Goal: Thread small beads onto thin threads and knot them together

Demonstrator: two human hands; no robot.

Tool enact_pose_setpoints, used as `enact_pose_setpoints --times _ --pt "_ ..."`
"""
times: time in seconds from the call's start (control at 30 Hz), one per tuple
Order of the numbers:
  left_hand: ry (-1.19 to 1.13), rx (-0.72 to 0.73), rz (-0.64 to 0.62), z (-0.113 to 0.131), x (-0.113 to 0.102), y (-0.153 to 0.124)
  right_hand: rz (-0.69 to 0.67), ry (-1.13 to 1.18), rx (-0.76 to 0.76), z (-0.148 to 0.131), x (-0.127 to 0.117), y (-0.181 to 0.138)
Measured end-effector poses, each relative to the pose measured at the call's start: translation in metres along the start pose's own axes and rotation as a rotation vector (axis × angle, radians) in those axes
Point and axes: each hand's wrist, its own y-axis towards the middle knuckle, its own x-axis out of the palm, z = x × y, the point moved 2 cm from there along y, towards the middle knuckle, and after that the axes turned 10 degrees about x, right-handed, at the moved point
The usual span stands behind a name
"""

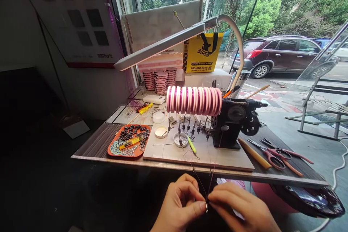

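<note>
In front of the table edge, my left hand is closed, thumb and forefinger pinching a small shiny metal piece whose exact kind is too small to make out. My right hand meets it fingertip to fingertip, closed in a pinch on a thin fishing line. This line runs up toward the black winding machine. Pink and white foam rings sit side by side on the machine's shaft, with magenta line between them. A second, darker strand reaches my fingertips from the board.
An orange tray of beads and small metal parts stands at left. Scissors and a tan stick lie at right. A green-yellow tool and round tubs rest on the board. A lamp arches above.
</note>
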Motion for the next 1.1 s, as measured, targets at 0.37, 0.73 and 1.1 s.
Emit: enact_pose_setpoints --times 0.37,0.73,1.1 --pt "-0.11 -0.139 0.014 0.002 0.002 0.001 -0.162 0.282 0.443 0.005 0.004 0.009" --pt "-0.124 -0.163 0.015 -0.002 0.0 0.001 -0.198 0.157 0.281 0.004 0.004 0.01" --pt "-0.164 -0.113 0.019 -0.001 0.001 0.001 -0.198 0.111 0.151 -0.004 0.007 0.008"
